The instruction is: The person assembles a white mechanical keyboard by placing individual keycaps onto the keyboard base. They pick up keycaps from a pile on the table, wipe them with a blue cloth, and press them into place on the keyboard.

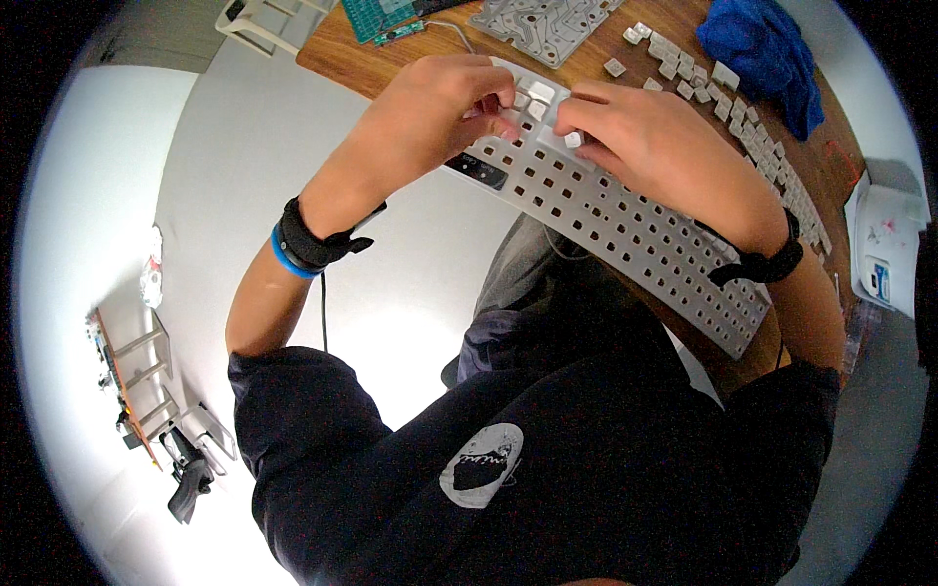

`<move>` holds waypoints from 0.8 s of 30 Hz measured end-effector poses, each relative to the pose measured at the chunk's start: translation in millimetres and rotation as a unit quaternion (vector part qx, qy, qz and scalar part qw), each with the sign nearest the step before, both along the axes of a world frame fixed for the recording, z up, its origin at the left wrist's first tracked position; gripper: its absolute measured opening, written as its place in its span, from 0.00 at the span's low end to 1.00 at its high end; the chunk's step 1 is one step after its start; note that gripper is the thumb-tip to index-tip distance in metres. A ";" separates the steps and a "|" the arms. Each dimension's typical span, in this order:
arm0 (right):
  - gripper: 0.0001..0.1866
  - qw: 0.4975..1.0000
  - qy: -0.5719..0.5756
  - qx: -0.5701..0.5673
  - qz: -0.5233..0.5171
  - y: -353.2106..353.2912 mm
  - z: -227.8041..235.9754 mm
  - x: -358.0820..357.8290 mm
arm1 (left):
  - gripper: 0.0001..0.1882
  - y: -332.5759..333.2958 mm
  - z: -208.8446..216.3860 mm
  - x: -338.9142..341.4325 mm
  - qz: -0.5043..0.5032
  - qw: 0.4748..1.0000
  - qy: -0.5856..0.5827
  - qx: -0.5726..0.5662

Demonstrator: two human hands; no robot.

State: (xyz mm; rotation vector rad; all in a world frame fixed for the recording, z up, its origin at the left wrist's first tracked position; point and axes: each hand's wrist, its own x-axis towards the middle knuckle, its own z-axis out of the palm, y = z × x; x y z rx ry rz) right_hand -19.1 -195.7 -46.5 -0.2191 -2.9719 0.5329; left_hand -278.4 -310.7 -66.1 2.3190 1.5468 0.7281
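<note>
**White keyboard housing (pixel 640 232) bridged by two hands at a cluttered wooden table (pixel 337 57)**

The housing is placed slantwise along the table's near edge, from the far middle to the near right, with its near left part projecting over the lap. At its far end, a few seated keycaps (pixel 540 94) are reached by the left hand (pixel 445 109); its thumb and fingers are curled close together, but whether anything is held cannot be told. A white keycap (pixel 574 140) is held in a narrow pinch by the right hand (pixel 635 132), just above the housing. Part of the hole grid is hidden by the right hand and forearm.

Beyond that forearm, loose keycaps (pixel 723 105) are strewn in a long band down the right side, bordered on the far right by a crumpled blue cloth (pixel 757 54). At the far edge, a grey circuit sheet (pixel 547 27) is laid out; to its left, a small green circuit board (pixel 399 35) and a green mat (pixel 363 18) are seen. A white container (pixel 887 239) is placed at the right.
</note>
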 end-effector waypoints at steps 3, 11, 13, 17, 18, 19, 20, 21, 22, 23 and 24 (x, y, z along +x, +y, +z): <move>0.09 1.000 0.007 0.002 0.002 0.3 0.0 0.4 | 0.13 -1.8 2.4 1.0 0.000 1.000 -0.010 -0.015; 0.10 1.000 0.017 0.000 0.002 -0.8 -0.7 0.8 | 0.15 -6.8 6.8 4.7 0.005 1.000 0.008 -0.028; 0.10 1.000 0.010 0.003 0.002 -0.4 -1.3 0.6 | 0.16 -8.7 8.8 6.3 0.016 0.999 0.010 -0.037; 0.11 1.000 0.021 0.001 0.009 0.2 -1.9 1.9 | 0.15 -8.3 7.1 7.4 0.010 1.000 0.005 -0.024; 0.11 1.000 0.022 0.002 0.011 0.5 -2.2 2.0 | 0.13 -8.6 6.0 8.0 0.010 1.000 -0.004 -0.026; 0.11 1.000 0.023 0.003 0.012 0.8 -2.7 2.0 | 0.11 -9.0 4.5 8.9 0.011 0.999 -0.013 -0.027; 0.11 1.000 0.024 0.004 0.014 1.0 -3.1 2.0 | 0.10 -9.2 3.7 9.5 0.011 0.999 -0.021 -0.029; 0.11 1.000 0.025 0.004 0.015 1.0 -3.0 2.2 | 0.11 -9.0 4.4 9.2 0.007 1.000 -0.015 -0.026; 0.11 0.999 0.026 0.004 0.017 1.1 -2.9 2.2 | 0.12 -8.7 5.6 8.3 0.004 1.000 -0.009 -0.024; 0.11 0.999 0.028 0.004 0.019 1.1 -2.7 2.2 | 0.13 -8.6 6.2 7.4 0.000 1.000 -0.003 -0.021; 0.11 1.000 0.025 0.005 0.016 0.6 -1.9 2.2 | 0.13 -8.1 6.0 6.3 0.000 1.000 0.001 -0.014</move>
